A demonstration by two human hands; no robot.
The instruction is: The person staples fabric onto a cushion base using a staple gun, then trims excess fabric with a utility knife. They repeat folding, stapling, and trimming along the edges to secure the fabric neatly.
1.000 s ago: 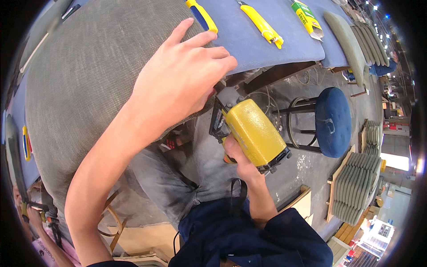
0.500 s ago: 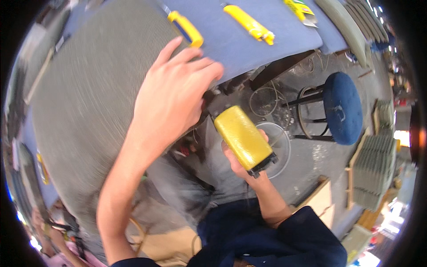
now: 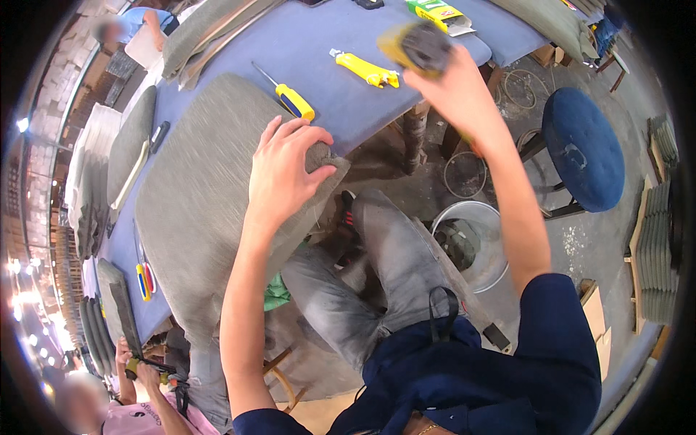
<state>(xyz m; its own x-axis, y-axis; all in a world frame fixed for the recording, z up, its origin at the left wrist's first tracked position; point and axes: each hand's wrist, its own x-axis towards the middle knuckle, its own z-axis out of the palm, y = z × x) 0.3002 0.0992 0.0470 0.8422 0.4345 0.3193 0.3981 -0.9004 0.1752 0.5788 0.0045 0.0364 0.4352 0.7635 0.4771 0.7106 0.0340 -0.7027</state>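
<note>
My left hand (image 3: pixel 286 170) grips a corner of a large grey ribbed-fabric cushion (image 3: pixel 203 159), thumb and fingers curled around the edge. The cushion lies partly over the table's near edge, toward my lap. My right hand (image 3: pixel 458 90) is raised over the table edge at the right, closed on a yellow-and-black tool (image 3: pixel 417 47). Motion blurs that tool, so its exact kind does not show. Just beyond my left hand lies a yellow-handled screwdriver (image 3: pixel 296 101). A yellow cutter-like tool (image 3: pixel 366 70) rests on the blue table between my hands.
A green-and-yellow box (image 3: pixel 441 16) lies at the table's far right. Beside the blue table (image 3: pixel 239 54) stand a round blue stool (image 3: pixel 583 148) and a white bucket (image 3: pixel 496 272). Stacked grey panels (image 3: pixel 656 250) line the right. A co-worker (image 3: pixel 141 406) holds a tool at lower left.
My right hand has risen from near my lap to above the table edge, carrying the yellow-and-black tool. My left hand has closed on the cushion's corner. The view has shifted.
</note>
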